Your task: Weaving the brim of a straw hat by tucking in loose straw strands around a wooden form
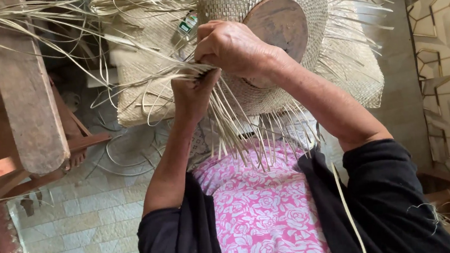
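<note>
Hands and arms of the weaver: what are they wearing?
Both hands, left and right, are bare: no gloves or rings visible. Black sleeves are pushed up to about the elbows, over a pink garment with white roses.

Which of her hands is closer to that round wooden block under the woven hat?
Right. The right hand grips straw strips right beside the round wooden block, nearly touching its edge. The left hand pinches the same strips lower down, farther from the block.
</note>
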